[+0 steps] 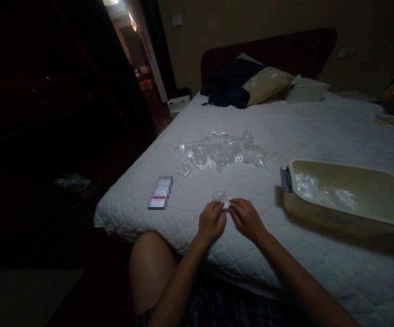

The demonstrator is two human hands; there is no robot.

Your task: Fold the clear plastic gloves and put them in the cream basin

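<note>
Both my left hand (pixel 212 220) and my right hand (pixel 246 218) pinch a small clear plastic bag (pixel 221 197) over the near edge of the bed. The fingertips almost meet at the bag's near edge, and its crinkled part spreads out beyond them. Further back, a loose pile of similar clear plastic bags (pixel 222 152) lies on the white quilted cover. To the right stands a cream plastic bin (pixel 340 222) with a grey latch; some clear plastic (pixel 312 187) shows inside it.
A phone (pixel 161 193), its screen blurred, lies left of my hands. Dark cloth (pixel 232 84), a beige pillow (pixel 268 84) and a pale box (pixel 307 90) sit by the headboard (pixel 306 47). My bare knee (pixel 151 254) touches the bed's near left edge. The floor at left is very dark.
</note>
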